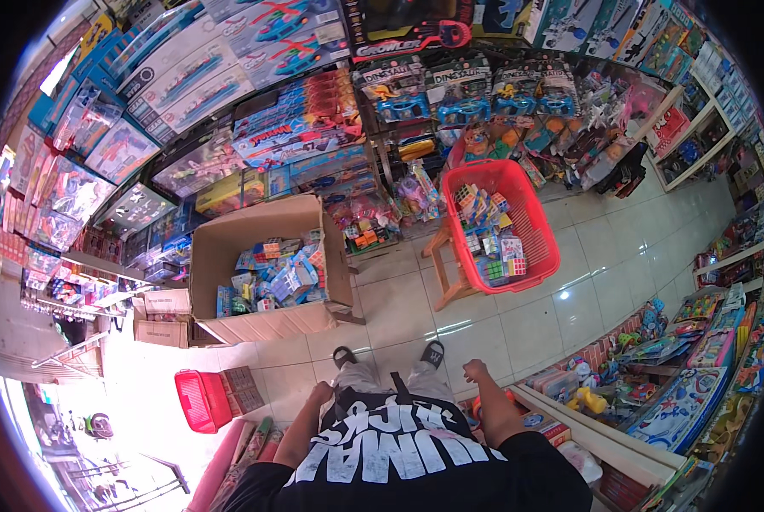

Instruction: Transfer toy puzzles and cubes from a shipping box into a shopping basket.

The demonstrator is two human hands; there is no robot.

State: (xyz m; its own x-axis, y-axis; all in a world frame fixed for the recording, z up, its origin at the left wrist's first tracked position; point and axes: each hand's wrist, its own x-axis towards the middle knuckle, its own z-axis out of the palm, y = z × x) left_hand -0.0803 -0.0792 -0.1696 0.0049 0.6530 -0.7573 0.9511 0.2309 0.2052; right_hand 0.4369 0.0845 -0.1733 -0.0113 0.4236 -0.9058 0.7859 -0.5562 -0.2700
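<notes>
My left hand [320, 392] hangs low beside my shirt and trousers; its fingers are too small and turned away to make out. My right hand [476, 372] is held out over the tiled floor with its fingers curled in, and nothing shows in it. Ahead on the left stands an open cardboard box [258, 324], holding several packaged puzzle cubes [292, 277] in blue wrappers. To the right of it, a red plastic basket [546, 235] rests on a wooden stool [442, 264]. Several puzzle cubes [512, 256], some in packs, lie inside the basket. Both hands are apart from the box and basket.
Shelves of boxed toys [297, 119] line the far side. A smaller red basket [196, 401] stands on the floor at left, near rolled material [224, 465]. At right, a low wooden-edged display [604, 435] with toys runs close to my right arm.
</notes>
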